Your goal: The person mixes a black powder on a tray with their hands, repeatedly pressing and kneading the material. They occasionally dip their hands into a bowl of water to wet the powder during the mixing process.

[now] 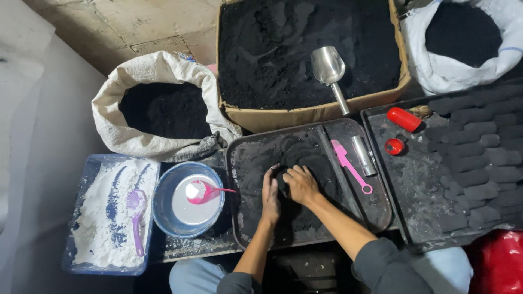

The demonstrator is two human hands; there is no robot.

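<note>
My left hand point(270, 191) and my right hand point(300, 184) meet over the middle of a black metal tray point(244, 158). Together they cup and press a small lump of black powder point(284, 182) that lies on the tray. The fingers of both hands are blackened. Most of the lump is hidden under my right palm. To the right on the same tray lie a pink scoop point(349, 165), a dark rod point(338, 169) and a short metal tube point(363, 155).
A cardboard box point(305, 115) of black powder with a metal scoop point(329, 71) stands behind. Sacks of black powder point(158, 109) point(463, 38) flank it. Left: blue bowl point(161, 201) with pink spoon point(204, 191), blue tray of white powder point(111, 212). Right: tray of black briquettes point(468, 163), red cylinder point(404, 118), red cap point(394, 146).
</note>
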